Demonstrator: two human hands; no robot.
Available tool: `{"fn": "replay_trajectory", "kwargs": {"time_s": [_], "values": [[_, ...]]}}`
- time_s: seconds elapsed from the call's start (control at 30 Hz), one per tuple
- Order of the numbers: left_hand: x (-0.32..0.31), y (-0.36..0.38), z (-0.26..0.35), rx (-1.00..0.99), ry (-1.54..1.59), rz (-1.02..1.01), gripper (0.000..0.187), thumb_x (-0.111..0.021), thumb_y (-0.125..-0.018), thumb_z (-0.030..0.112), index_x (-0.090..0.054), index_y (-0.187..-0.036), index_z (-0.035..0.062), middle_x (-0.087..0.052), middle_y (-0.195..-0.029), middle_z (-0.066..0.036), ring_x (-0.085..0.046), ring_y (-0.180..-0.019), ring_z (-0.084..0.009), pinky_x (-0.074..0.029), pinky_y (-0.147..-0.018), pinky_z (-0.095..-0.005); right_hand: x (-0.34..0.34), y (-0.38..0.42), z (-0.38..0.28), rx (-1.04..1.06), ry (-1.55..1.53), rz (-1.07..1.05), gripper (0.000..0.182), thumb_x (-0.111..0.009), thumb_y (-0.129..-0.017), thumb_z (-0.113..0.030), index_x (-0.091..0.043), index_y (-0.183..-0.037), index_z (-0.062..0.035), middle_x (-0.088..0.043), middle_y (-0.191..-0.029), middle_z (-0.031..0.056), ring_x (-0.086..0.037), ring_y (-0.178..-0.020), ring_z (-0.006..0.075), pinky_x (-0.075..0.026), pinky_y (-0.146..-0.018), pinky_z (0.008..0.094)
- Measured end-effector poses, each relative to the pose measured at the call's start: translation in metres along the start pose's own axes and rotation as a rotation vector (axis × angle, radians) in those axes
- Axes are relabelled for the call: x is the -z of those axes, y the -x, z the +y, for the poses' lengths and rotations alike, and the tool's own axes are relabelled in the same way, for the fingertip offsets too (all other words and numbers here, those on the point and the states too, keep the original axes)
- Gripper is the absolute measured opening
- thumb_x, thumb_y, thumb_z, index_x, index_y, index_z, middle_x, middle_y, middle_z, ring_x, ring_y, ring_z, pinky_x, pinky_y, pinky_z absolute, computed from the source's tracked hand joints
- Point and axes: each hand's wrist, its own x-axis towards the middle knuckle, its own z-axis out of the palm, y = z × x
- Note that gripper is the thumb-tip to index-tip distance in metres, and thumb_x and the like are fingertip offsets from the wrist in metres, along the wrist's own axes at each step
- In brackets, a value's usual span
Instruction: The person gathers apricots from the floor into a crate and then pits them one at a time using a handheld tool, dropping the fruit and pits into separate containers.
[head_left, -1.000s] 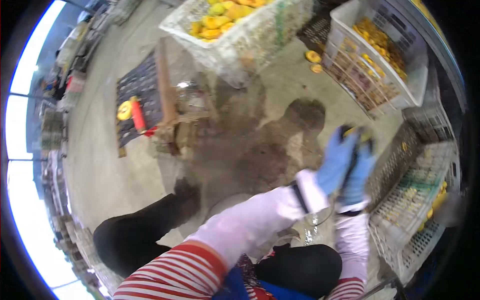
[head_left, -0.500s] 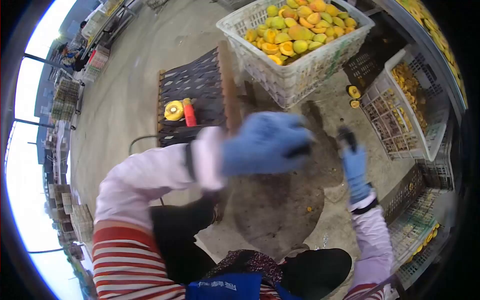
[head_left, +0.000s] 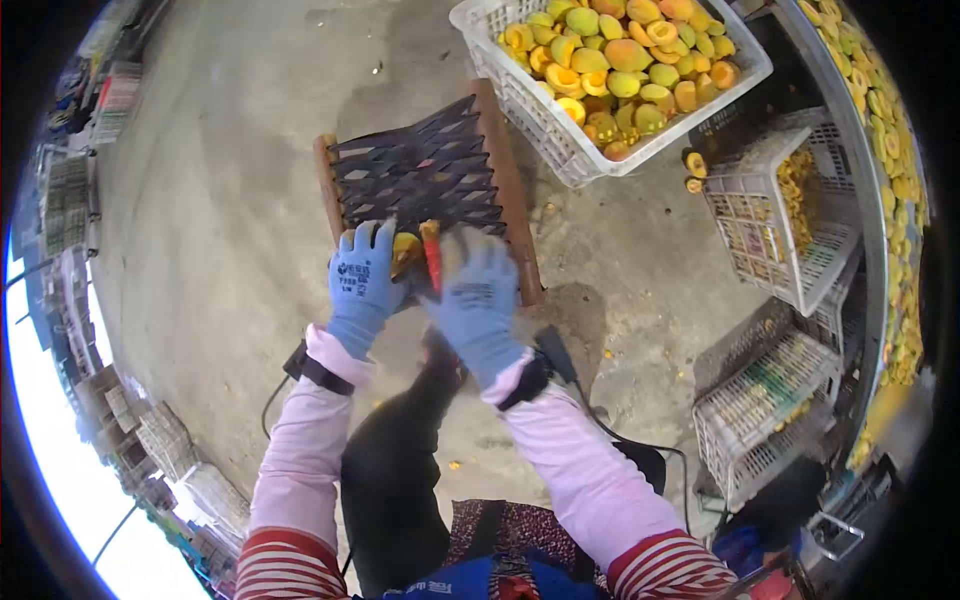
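Both my hands, in blue gloves, are at the near edge of a low stool (head_left: pixel 415 160) with a seat woven from dark straps. My left hand (head_left: pixel 362 285) lies palm down with its fingers apart, just left of a round yellow piece (head_left: pixel 405 250). Beside that piece stands a red handle-like object (head_left: pixel 431 250), right at the fingers of my right hand (head_left: pixel 478 300). Motion smears the right fingers, and I cannot tell whether they grip the red object. The gloves partly hide both items.
A white crate (head_left: pixel 590 165) full of yellow-orange peaches, many halved, stands beyond the stool. Right of it, a tilted crate (head_left: pixel 755 215) holds small orange-brown pieces. More fruit lies along a metal-edged surface (head_left: pixel 875 290) at far right. A cable (head_left: pixel 640 440) crosses the floor.
Both hands have come to the stool's near edge, the right one swinging in from the far right. The view has shifted, and the yellow piece and red object are now partly covered.
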Motion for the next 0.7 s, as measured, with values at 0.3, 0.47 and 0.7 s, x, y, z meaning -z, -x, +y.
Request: {"fn": "replay_trajectory", "kwargs": {"time_s": [0.3,0.47,0.7], "values": [[0.038,0.019,-0.018,0.131,0.501,0.181,0.039,-0.073,-0.067,0.011,-0.059,-0.103,0.0051,-0.059,-0.097,-0.014,-0.056,-0.093,-0.0318,-0.045,-0.081,-0.0387,0.023,-0.024,0.007,-0.291,-0.125,-0.045,0.061,-0.073,-0.068,-0.030,-0.047,-0.117,-0.0025,-0.044,-0.120,0.0149,-0.043,-0.112,0.0344,-0.038,-0.091,0.0439],[0.063,0.083,-0.030,0.325,0.723,0.080,0.042,-0.078,-0.065,0.014,-0.059,-0.101,0.0057,-0.060,-0.093,-0.013,-0.058,-0.086,-0.0304,-0.046,-0.075,-0.0374,0.011,-0.007,0.093,-0.571,-0.552,-0.433,0.066,-0.074,-0.070,-0.037,-0.049,-0.126,-0.0104,-0.035,-0.136,0.0231,-0.046,-0.114,0.0400,-0.041,-0.094,0.0427],[0.109,0.099,0.004,0.262,0.630,-0.055,0.040,-0.078,-0.066,0.013,-0.059,-0.100,0.0040,-0.061,-0.093,-0.012,-0.060,-0.085,-0.0276,-0.048,-0.077,-0.0357,0.010,0.050,0.093,-0.300,-0.533,-0.531,0.062,-0.079,-0.065,-0.030,-0.056,-0.119,-0.0125,-0.051,-0.123,0.0168,-0.056,-0.104,0.0312,-0.040,-0.096,0.0399]]}}
